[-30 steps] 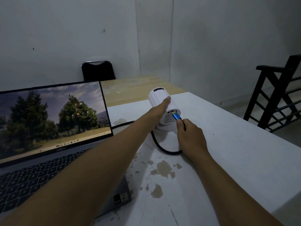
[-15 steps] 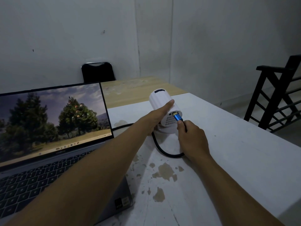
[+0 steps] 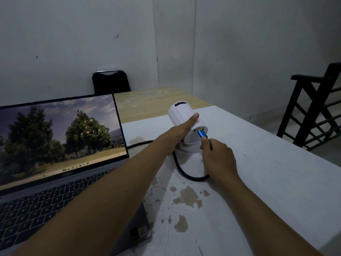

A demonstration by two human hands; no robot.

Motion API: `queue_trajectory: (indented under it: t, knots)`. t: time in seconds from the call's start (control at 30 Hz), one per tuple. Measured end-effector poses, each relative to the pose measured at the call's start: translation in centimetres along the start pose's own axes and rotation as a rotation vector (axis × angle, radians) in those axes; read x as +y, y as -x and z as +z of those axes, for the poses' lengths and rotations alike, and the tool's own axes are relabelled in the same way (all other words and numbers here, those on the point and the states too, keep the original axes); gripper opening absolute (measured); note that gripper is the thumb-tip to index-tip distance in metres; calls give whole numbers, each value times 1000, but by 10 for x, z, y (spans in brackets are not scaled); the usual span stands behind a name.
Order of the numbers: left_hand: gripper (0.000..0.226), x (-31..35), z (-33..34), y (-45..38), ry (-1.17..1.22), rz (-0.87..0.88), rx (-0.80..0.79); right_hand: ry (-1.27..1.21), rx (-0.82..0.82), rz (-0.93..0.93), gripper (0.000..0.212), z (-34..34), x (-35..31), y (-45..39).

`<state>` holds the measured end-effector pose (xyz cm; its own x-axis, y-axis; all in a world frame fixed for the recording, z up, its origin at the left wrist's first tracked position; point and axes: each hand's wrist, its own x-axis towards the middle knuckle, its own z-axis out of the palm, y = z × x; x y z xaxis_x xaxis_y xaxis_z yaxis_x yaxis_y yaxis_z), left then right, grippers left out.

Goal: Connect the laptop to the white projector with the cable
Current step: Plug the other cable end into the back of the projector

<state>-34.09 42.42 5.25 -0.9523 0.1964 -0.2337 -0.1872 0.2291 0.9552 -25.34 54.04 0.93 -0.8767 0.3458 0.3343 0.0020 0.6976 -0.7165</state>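
Projector (image 3: 186, 124): a white ribbed cylinder, tilted on the white table (image 3: 276, 172) right of your open laptop (image 3: 60, 163), its vented rear facing you. Your left hand (image 3: 177, 133) grips its side, thumb along the top. Your right hand (image 3: 217, 157) pinches the black cable (image 3: 182, 169) just behind its blue plug (image 3: 202, 134), whose gold tip meets a rear port. How deep it sits is hard to make out. The cable's far run passes behind your left wrist toward the laptop.

laptop (image 3: 60, 163) left, projector (image 3: 186, 124) right on table (image 3: 276, 172)
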Motion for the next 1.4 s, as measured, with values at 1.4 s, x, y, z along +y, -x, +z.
queue_trajectory:
  t: [1.4]
  knots:
    - [99,-12,5,-6,-11,30,92,-223,85,22,19,3,2,2]
